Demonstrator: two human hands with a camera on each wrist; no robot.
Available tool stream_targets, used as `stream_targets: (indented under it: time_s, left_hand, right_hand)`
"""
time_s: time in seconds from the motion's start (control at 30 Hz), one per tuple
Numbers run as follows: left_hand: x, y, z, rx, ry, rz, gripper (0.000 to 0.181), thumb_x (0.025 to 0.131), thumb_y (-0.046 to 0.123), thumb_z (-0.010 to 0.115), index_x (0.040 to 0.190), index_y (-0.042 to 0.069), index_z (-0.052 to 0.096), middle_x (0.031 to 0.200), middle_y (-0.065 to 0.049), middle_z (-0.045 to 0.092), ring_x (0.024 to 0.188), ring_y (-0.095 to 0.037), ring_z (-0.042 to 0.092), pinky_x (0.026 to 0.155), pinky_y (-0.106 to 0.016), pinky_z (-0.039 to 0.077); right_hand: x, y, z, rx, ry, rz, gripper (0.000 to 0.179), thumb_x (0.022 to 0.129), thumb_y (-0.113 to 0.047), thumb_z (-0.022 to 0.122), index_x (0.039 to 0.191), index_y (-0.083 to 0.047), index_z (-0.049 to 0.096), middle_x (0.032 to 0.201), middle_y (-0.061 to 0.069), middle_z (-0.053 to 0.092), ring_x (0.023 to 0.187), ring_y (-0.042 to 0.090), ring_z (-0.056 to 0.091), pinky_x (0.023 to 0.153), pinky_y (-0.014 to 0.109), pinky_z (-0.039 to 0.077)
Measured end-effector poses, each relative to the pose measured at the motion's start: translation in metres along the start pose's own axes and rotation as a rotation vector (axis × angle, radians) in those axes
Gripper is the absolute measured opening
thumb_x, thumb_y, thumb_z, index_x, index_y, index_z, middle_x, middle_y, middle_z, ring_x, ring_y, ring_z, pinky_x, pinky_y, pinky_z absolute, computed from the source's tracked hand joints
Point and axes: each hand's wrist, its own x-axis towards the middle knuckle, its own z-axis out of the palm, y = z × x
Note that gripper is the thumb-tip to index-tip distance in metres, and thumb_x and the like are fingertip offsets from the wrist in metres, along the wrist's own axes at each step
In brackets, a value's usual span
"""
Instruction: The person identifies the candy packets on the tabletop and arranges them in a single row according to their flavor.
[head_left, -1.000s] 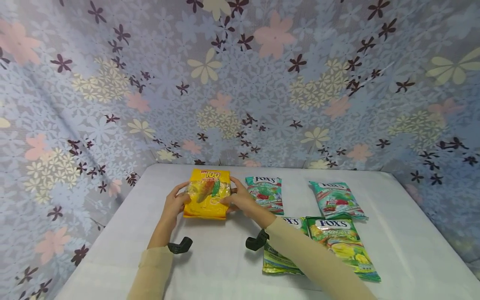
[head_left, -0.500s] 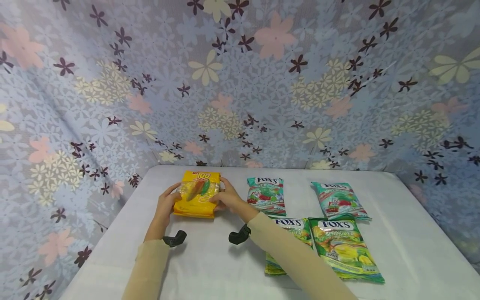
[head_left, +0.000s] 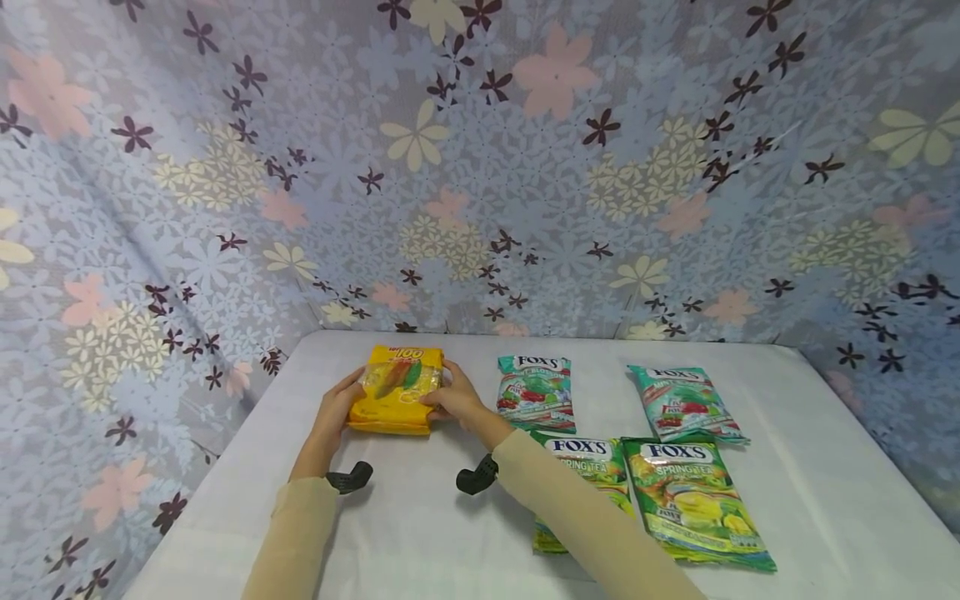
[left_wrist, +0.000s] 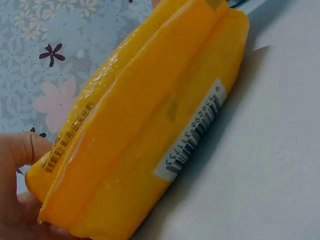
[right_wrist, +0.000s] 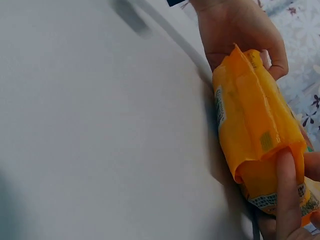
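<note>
While a teal rectangular plastic packet (head_left: 535, 392) lay at its three o'clock, a plump yellow plastic bag (head_left: 388, 410) was gripped by the left hand (head_left: 333, 412) and right hand (head_left: 461, 400), both half-closed.

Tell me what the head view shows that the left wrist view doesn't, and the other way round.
Of these two, only the head view shows the green Fox's Spring Tea packets, the pale sleeves and the big number 100 on the yellow packet.

Only the left wrist view shows the packet's barcode.

Both show the yellow packet itself, the left hand gripping it, the white surface and the flowered cloth.
</note>
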Motion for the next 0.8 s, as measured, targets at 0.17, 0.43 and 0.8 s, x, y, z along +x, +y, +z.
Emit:
stream_targets:
  time_s: [0.17, 0.43, 0.8]
  left_hand:
    - [-0.002, 0.0, 0.002, 0.014, -0.001, 0.002, 0.062, 0.09, 0.018, 0.046, 0.151, 0.019, 0.035, 0.158, -0.014, 0.019, 0.135, -0.029, 0.031, 0.111, -0.044, 0.027]
    - [-0.004, 0.004, 0.006, 0.234, 0.065, 0.087, 0.06, 0.091, 0.02, 0.045, 0.15, 0.012, 0.037, 0.153, -0.023, 0.028, 0.137, -0.038, 0.028, 0.111, -0.051, 0.023]
    - [-0.021, 0.024, 0.032, 0.592, 0.254, 0.384, 0.051, 0.094, 0.016, 0.054, 0.136, -0.013, 0.046, 0.141, -0.031, 0.041, 0.132, -0.047, 0.032, 0.109, -0.053, 0.025]
  right_hand:
    - [-0.002, 0.003, 0.003, -0.058, 0.055, -0.03, 0.087, 0.081, -0.003, 0.075, 0.153, -0.014, 0.028, 0.147, 0.023, 0.036, 0.065, 0.017, 0.062, 0.059, 0.03, 0.057]
    - [-0.007, 0.002, 0.002, -0.138, 0.066, -0.069, 0.075, 0.086, -0.008, 0.073, 0.15, -0.007, 0.034, 0.137, 0.023, 0.046, 0.095, 0.027, 0.062, 0.067, 0.035, 0.058]
    - [-0.02, -0.01, -0.017, -0.283, 0.067, -0.1, 0.056, 0.086, -0.008, 0.071, 0.137, -0.002, 0.049, 0.122, 0.022, 0.054, 0.096, 0.034, 0.062, 0.073, 0.038, 0.056]
